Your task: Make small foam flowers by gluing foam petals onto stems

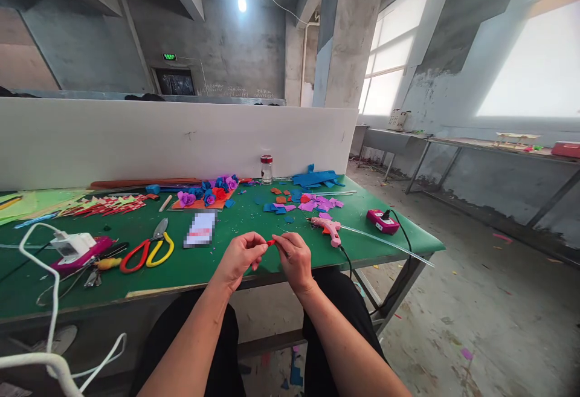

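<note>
Between the fingertips of both hands is a small red piece (270, 242), perhaps paper; most of it is hidden by the fingers. My left hand (241, 257) pinches it from the left, and my right hand (294, 259) pinches it from the right, just above the table's front edge. Close to the right hand lies a pink glue gun (330, 228) with a clear glue stick (385, 243) behind it. Beyond the hands are purple paper pieces (312, 205) and blue paper pieces (273, 208). Finished-looking paper flowers (209, 194) in purple, blue and red sit on an orange sheet.
Scissors (149, 248) with red and yellow handles lie at left, near a phone-like blurred rectangle (200, 228) and a power strip (84, 255) with a white cable. A glass jar (266, 170) stands by the white board (172, 140). A pink socket box (383, 221) sits at right.
</note>
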`<state>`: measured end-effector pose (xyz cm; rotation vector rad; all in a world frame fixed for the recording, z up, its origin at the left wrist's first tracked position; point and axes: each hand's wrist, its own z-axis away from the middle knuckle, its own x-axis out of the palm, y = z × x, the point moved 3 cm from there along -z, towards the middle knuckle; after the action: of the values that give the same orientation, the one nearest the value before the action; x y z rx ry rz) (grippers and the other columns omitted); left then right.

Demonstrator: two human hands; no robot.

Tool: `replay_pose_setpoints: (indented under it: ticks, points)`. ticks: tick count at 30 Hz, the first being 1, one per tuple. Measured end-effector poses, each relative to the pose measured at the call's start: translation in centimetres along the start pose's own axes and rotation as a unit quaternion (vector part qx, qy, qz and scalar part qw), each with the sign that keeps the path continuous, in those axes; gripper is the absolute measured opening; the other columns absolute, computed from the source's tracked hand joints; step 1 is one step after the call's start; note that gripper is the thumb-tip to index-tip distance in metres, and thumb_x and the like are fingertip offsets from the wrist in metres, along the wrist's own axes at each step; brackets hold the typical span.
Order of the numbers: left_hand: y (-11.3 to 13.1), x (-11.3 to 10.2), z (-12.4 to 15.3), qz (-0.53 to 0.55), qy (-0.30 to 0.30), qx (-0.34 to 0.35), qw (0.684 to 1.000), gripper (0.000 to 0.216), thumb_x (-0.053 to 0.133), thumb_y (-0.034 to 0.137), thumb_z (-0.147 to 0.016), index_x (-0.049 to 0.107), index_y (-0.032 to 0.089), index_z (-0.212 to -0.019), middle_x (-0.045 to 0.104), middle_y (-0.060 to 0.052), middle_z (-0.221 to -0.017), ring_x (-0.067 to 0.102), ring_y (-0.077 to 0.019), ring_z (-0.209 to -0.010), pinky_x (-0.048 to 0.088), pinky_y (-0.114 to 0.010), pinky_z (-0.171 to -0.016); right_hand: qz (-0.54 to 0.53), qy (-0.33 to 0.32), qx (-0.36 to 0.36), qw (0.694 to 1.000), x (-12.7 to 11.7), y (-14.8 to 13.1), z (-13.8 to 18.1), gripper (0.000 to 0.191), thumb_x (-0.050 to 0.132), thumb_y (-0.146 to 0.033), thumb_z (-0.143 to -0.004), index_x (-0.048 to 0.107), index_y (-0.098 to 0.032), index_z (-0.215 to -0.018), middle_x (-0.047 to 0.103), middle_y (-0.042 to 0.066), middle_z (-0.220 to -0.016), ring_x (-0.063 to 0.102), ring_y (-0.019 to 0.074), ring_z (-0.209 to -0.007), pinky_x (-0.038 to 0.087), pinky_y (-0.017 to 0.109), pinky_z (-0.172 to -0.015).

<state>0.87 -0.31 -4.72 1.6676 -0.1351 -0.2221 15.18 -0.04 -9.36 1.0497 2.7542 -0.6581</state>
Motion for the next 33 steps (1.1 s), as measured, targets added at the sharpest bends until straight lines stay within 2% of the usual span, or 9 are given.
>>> replay_pose_setpoints:
  ticks: [24, 33]
  points:
    - [0.18, -0.34, -0.19, -0.057, 0.062, 0.012, 0.996, 0.014, 0.063, 0.03, -0.061, 0.061, 0.016, -0.062, 0.048, 0.005, -0.049, 0.039, -0.0064, -0.038, 0.03, -0.018, -0.034, 0.006, -0.011, 0.004, 1.0, -0.08, -0.24, -0.05, 0.024, 0.05, -0.023, -0.095, 0.073, -0.022, -0.103, 0.063, 0.006, -0.082, 0.058, 0.0169, -0.077, 0.048, 0.029, -0.072]
    - [-0.11, -0.34, -0.22, -0.05, 0.037, 0.02, 0.998, 0.015, 0.066, 0.028, -0.062, 0.063, 0.016, -0.069, 0.05, 0.005, -0.053, 0.041, -0.0073, -0.042, 0.032, -0.018, -0.034, 0.002, -0.009, -0.008, 1.0, -0.16, -0.31, -0.03, 0.026, 0.048, -0.025, -0.096, 0.072, -0.02, -0.102, 0.063, 0.007, -0.082, 0.058, 0.0171, -0.078, 0.049, 0.028, -0.071]
